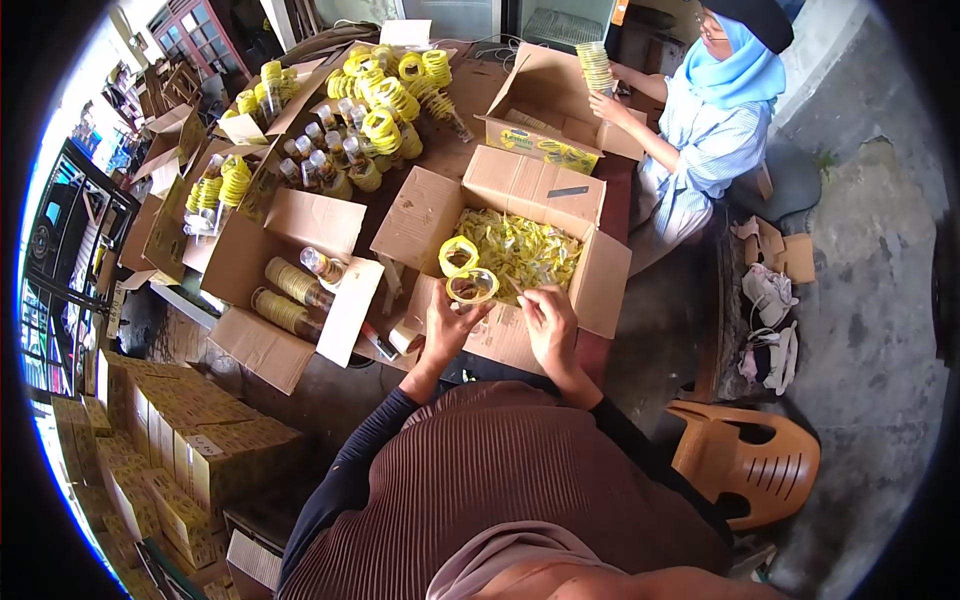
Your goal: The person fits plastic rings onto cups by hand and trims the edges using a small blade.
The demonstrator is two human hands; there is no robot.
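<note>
My left hand is closed around a clear plastic cup with a yellow band at its rim, its open mouth facing up. Just behind that cup is a second yellow-rimmed ring or cup; whether the two are joined I cannot tell. My right hand is beside it with thumb and fingers pinched together; anything between the fingertips is too small to name. Both hands are over the near side of an open cardboard box. Inside it lies a heap of small yellow and clear wrapper-like pieces.
Stacks of yellow-rimmed cups crowd the table's far left. Nearer, an open carton holds cup stacks. A co-worker holds a cup stack by another box. An orange plastic chair stands at right.
</note>
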